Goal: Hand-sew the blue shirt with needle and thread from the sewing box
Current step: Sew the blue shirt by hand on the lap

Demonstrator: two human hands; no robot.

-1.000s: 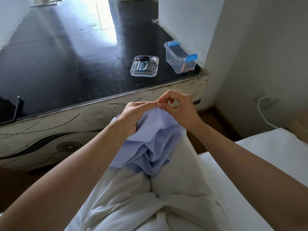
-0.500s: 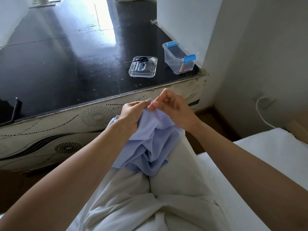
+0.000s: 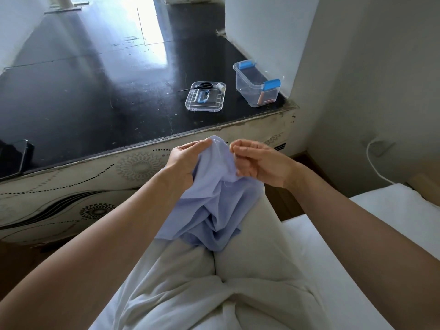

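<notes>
The blue shirt (image 3: 214, 208) lies bunched over my lap. My left hand (image 3: 185, 160) grips a raised fold of it near the top. My right hand (image 3: 258, 163) is just to the right of that fold, thumb and forefinger pinched together beside the cloth; the needle and thread are too fine to make out. The clear sewing box (image 3: 257, 84) with blue latches stands on the black tabletop, and its clear lid (image 3: 206, 97) lies to the left of it, holding black scissors (image 3: 202, 86) and a white spool (image 3: 221, 86).
The black table (image 3: 95, 91) has a patterned white front edge just beyond my knees. A dark phone (image 3: 14, 160) lies at its left edge. White walls stand to the right, with a white cable (image 3: 375, 163). I sit on a white bed (image 3: 357, 246).
My right hand has drawn away to the right from the fold, where it met my left hand a second ago. The left hand has kept its grip on the shirt.
</notes>
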